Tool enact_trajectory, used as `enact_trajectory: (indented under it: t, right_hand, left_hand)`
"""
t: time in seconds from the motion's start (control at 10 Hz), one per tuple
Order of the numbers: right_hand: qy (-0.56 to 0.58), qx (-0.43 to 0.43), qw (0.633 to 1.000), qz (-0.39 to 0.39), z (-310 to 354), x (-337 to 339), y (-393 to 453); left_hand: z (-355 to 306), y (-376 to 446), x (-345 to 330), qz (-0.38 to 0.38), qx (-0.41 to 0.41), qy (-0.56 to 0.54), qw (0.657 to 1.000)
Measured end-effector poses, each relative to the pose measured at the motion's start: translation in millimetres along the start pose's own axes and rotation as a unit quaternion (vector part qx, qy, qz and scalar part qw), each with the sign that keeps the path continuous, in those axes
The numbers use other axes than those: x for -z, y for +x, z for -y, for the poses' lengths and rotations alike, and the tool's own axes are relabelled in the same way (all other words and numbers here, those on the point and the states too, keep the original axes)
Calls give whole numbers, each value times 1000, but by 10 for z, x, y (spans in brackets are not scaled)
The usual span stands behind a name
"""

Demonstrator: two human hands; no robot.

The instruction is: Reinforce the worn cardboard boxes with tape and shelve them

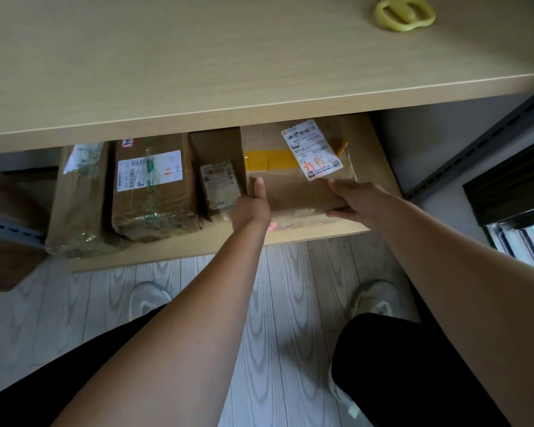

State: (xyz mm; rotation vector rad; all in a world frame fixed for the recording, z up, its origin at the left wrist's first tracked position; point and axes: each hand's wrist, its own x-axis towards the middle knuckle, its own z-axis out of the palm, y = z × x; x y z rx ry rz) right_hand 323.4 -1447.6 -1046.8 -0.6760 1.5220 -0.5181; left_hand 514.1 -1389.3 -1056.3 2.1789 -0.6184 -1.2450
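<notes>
At the far left of the frame a large brown box stands on the floor, cut off by the frame edge. Just right of it, on the lower shelf, a tall box wrapped in clear tape overhangs the shelf's left front corner. Beside it sits a labelled box, its front edge near the shelf lip, then a narrow box set further back.

In the centre, the left hand grips the near left corner of the yellow-taped box, thumb up on its top and fingers hidden beneath. The right hand grips the near right corner, fingers curled round the edge. This box lies on the right part of the shelf, touching the narrow box, with a strip of bare shelf to its right and in front.

Above, the table overhangs the boxes' rear halves; yellow scissors lie at upper right. A dark metal upright slants at right.
</notes>
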Motion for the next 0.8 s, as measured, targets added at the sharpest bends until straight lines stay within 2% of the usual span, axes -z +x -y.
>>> enact_trajectory:
  t: [0.1,0.4,0.5,0.6,0.7,0.8]
  right_hand:
    - [2,-10,1000,11,15,18,-15]
    - [7,-16,1000,-13,-54,26,-29]
    - [-98,-27,992,-77,-23,-36,-132]
    - [-345,12,927,-146,23,-55,-389]
    - [-453,58,877,-146,64,-38,-741]
    - [-457,90,876,-122,30,-25,-1214]
  left_hand:
    - [14,-33,-6,-9,-16,9,1000]
    - [86,-74,-2,-4,30,-2,1000]
    - [2,-144,98,16,80,3,997]
    - [-43,-328,212,-11,58,66,996]
    - [-83,-623,326,-44,-5,146,988]
    - [-90,-1077,523,-45,-84,170,981]
